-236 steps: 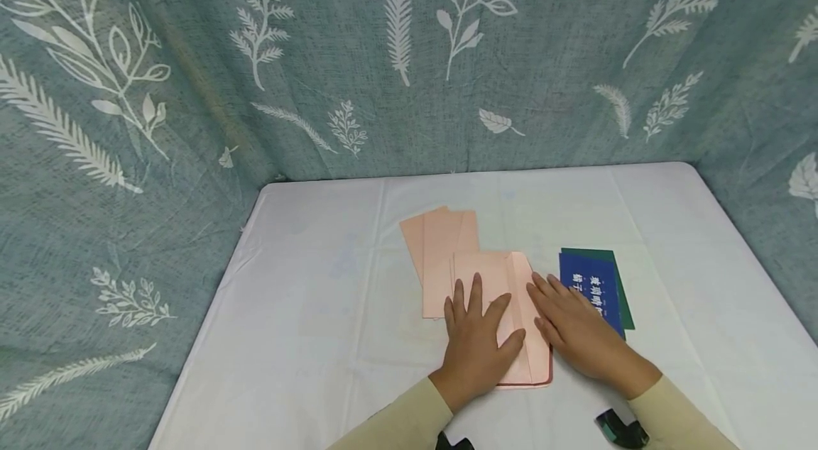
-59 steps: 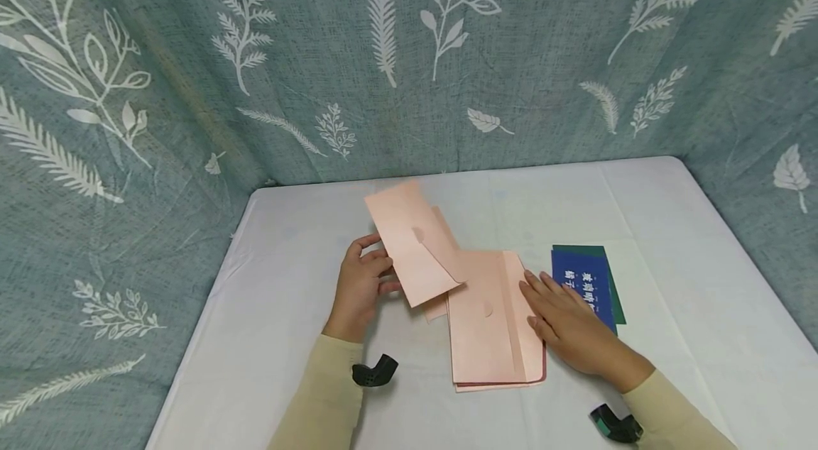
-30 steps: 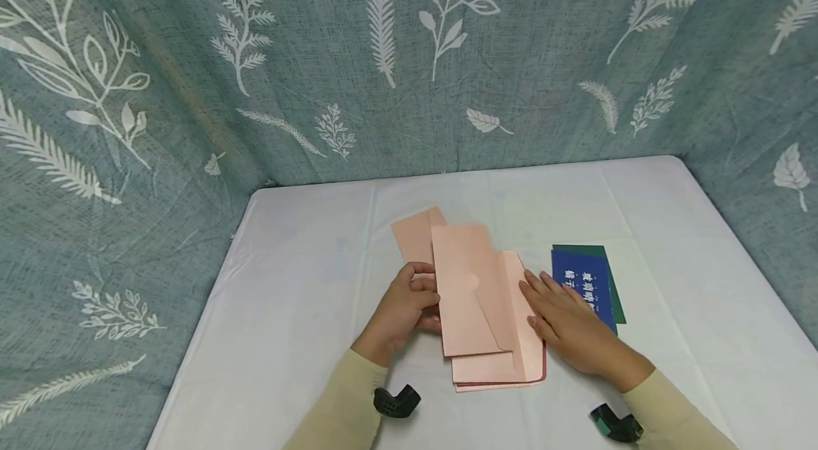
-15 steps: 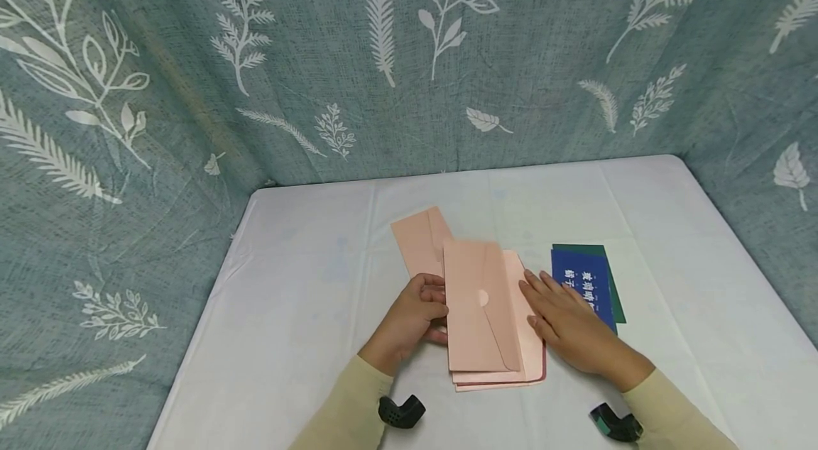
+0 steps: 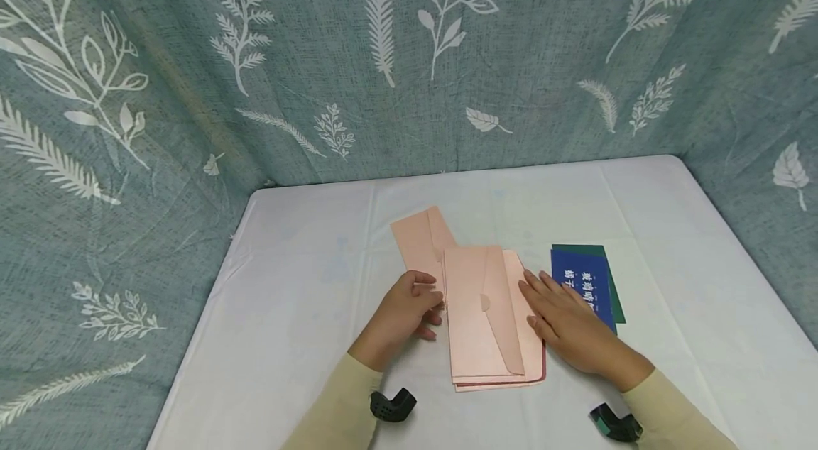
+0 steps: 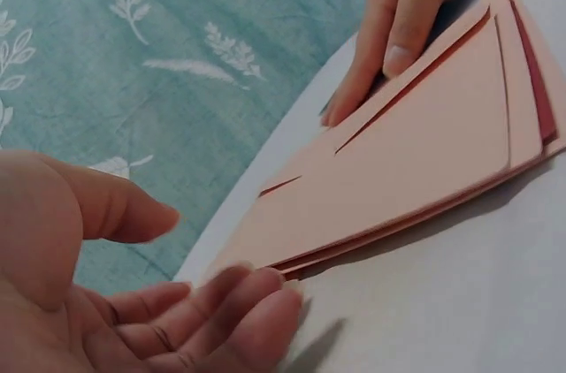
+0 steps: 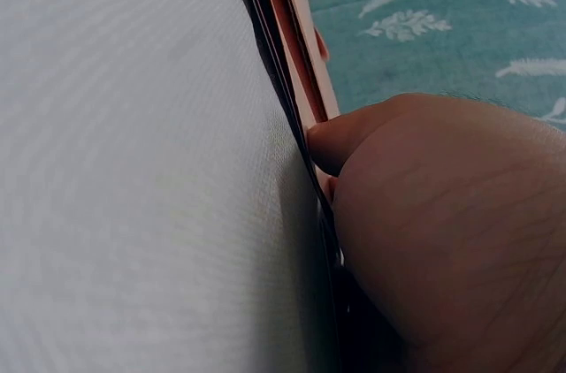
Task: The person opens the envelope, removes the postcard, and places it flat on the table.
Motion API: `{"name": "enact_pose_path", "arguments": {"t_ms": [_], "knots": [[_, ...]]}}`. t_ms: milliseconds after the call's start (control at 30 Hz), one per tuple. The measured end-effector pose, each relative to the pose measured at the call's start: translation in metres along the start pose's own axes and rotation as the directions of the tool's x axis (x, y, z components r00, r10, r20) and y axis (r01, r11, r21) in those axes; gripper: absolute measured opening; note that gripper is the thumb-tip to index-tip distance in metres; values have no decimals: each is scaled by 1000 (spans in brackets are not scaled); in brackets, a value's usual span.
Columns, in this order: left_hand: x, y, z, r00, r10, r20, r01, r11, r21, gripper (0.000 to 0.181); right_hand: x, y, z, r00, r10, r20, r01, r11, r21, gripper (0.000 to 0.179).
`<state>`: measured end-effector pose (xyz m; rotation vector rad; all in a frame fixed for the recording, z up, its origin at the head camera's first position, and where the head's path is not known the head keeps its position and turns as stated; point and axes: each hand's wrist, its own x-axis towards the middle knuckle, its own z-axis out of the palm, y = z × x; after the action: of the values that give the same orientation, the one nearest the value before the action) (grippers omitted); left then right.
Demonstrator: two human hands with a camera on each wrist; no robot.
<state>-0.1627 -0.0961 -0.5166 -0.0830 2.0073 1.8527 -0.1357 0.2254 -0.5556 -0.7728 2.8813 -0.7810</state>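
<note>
A pale pink envelope, its pointed flap toward the right, lies on a stack of pink envelopes with a dark red edge showing low down. My left hand is beside the stack's left edge. In the left wrist view its thumb stands away from the envelope, and its fingertips are at or just under the near edge; contact is hard to tell. My right hand rests with extended fingers on the stack's right edge. Seen from the right wrist, its thumb touches the stack's side.
Another pink envelope lies slanted behind the left hand, partly under the stack. At the right, a blue booklet with white characters overlaps a green one. The white table meets a leaf-patterned curtain.
My left hand took an envelope from the left pile, brought it right onto the stack and let it go. The right hand stayed at the stack's right edge over the last two seconds.
</note>
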Motion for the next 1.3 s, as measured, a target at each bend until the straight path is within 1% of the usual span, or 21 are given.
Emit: {"name": "enact_pose_path", "arguments": {"t_ms": [67,133,233,267,333,400,433,500,567,633,667,733,800,867,900,967,1067,1167,1300], "knots": [[1,2,-3,999,46,-8,-45,999,25,40,0,0,0,1000,0,-1,0,1000,1,59],[2,5,-6,995,102,-21,-100,993,60,39,0,0,-1,1000,1,0,-1,1000,0,59],[2,10,-8,981,189,-43,-181,972,149,36,0,0,-1,1000,5,5,-5,1000,1,60],[2,11,-8,975,215,-51,-203,962,182,35,0,0,-1,1000,6,7,-6,1000,2,60],[1,14,-7,961,272,-58,-248,933,262,33,0,0,-1,1000,8,10,-8,1000,6,60],[1,15,-7,946,321,-47,-287,896,340,32,0,0,-1,1000,9,12,-9,1000,12,60],[1,14,-6,938,345,-35,-307,873,379,32,0,0,-1,1000,9,12,-9,1000,13,60],[1,13,-5,921,390,12,-353,820,451,35,0,0,-1,1000,10,12,-10,1000,13,60],[1,11,-4,897,435,81,-412,752,515,40,0,1,-1,1000,10,11,-10,1000,13,60],[2,9,-3,872,465,155,-461,671,581,48,0,1,-1,1000,11,13,-11,1000,11,61],[3,8,-3,860,472,194,-481,625,614,53,0,1,-1,1000,11,14,-11,1000,11,61],[4,6,-2,843,468,264,-507,531,678,62,0,2,-1,1000,11,16,-11,1000,10,61],[4,4,0,838,439,323,-515,446,732,72,0,2,-2,1000,11,17,-11,1000,9,61],[5,1,1,838,396,375,-520,376,767,81,1,3,-2,1000,10,16,-10,1000,7,61],[6,0,2,840,372,395,-523,357,774,85,1,3,-2,1000,10,16,-10,1000,5,61],[6,-4,3,843,325,429,-527,333,782,92,1,3,-2,1000,8,16,-8,1000,4,61],[6,-9,6,847,267,461,-529,320,786,100,1,4,-2,1000,2,11,-2,1000,6,60],[6,-14,8,848,226,479,-529,325,784,106,2,4,-3,1000,-5,6,4,1000,9,60],[6,-17,9,850,201,487,-527,330,783,109,3,5,-4,1000,3,15,-3,1000,14,60]]}}
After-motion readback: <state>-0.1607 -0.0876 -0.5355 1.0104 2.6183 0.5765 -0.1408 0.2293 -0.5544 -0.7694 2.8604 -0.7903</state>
